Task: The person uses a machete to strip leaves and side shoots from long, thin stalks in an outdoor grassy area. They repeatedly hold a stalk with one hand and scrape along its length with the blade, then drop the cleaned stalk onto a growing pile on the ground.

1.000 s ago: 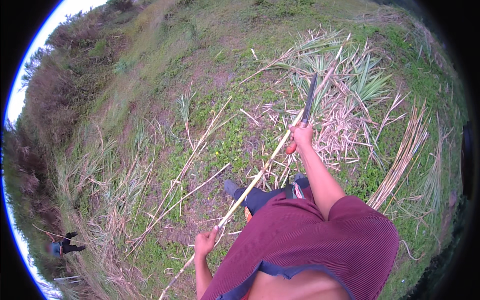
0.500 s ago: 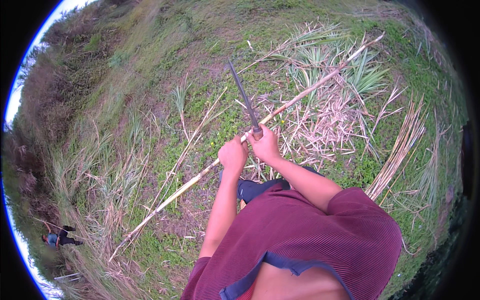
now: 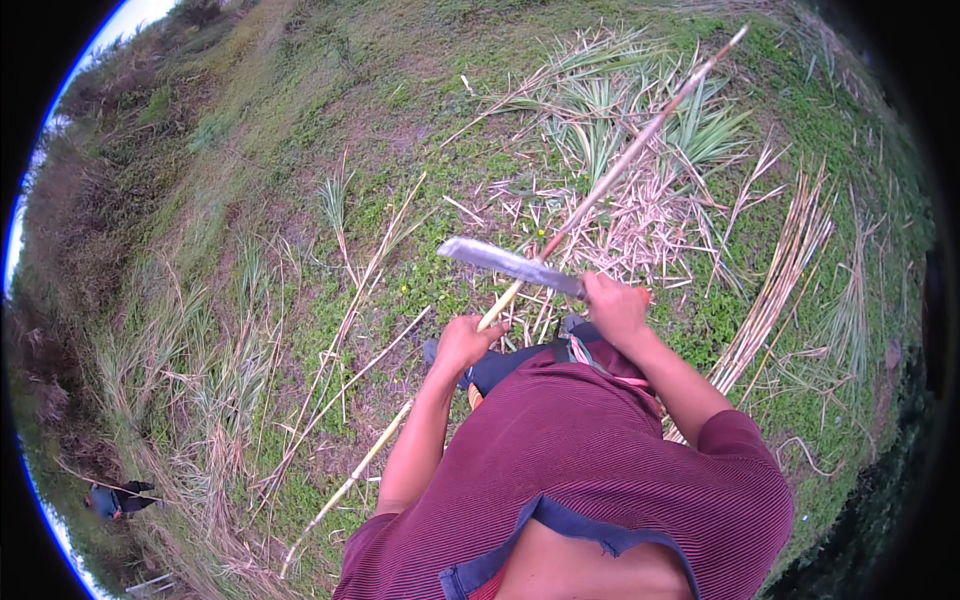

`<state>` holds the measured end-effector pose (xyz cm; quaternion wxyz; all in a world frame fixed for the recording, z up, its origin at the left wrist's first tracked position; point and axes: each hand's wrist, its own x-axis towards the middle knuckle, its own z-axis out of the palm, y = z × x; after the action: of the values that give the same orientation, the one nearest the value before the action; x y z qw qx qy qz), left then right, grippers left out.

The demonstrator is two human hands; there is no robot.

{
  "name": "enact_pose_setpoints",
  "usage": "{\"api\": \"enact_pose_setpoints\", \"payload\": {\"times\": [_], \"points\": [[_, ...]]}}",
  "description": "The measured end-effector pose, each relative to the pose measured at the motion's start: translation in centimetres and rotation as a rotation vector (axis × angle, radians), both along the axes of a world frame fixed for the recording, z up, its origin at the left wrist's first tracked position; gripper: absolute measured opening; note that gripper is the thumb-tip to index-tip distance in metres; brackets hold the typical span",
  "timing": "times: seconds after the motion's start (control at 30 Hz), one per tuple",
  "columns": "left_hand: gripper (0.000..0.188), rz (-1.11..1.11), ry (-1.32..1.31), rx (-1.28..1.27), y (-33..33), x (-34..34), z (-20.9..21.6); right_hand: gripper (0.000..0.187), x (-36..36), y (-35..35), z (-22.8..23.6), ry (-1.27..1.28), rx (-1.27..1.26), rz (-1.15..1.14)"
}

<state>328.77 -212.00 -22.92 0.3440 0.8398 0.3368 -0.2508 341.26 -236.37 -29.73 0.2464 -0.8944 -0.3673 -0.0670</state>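
A long, slender cane stalk (image 3: 640, 152) slants from the lower left to the upper right in front of me. My left hand (image 3: 463, 343) is closed around it close to my lap. In my right hand (image 3: 618, 313), fingers wrapped round the handle, is a machete (image 3: 497, 259). Its broad blade points left and lies across the stalk, just beyond my left hand. A reddish patch shows on the stalk near the blade. The stalk's lower part passes behind my left forearm and shows again at lower left.
Pale peeled strips (image 3: 645, 225) litter the grass beyond my hands, beside green leaves (image 3: 708, 128). To the right lies a bundle of canes (image 3: 785, 265). Leafy stalks (image 3: 350, 320) lie to the left. Another person (image 3: 115, 499) is far off at the left edge.
My right hand has moved away from my left, and the blade has swung from pointing forward to pointing left across the stalk. The stalk is tilted more steeply, its far end higher.
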Motion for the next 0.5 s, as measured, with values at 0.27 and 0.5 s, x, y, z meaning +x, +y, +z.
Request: {"api": "enact_pose_setpoints", "payload": {"times": [0.27,0.5], "points": [[0.041,0.018,-0.185,0.044,-2.7,2.1,1.7,0.008,3.4,-0.1,4.0,-0.127,-0.014,0.015],[0.041,0.097,-0.194,-0.039,-2.4,0.7,1.8,0.01,7.0,0.3,4.2,-0.249,-0.117,-0.061]]}}
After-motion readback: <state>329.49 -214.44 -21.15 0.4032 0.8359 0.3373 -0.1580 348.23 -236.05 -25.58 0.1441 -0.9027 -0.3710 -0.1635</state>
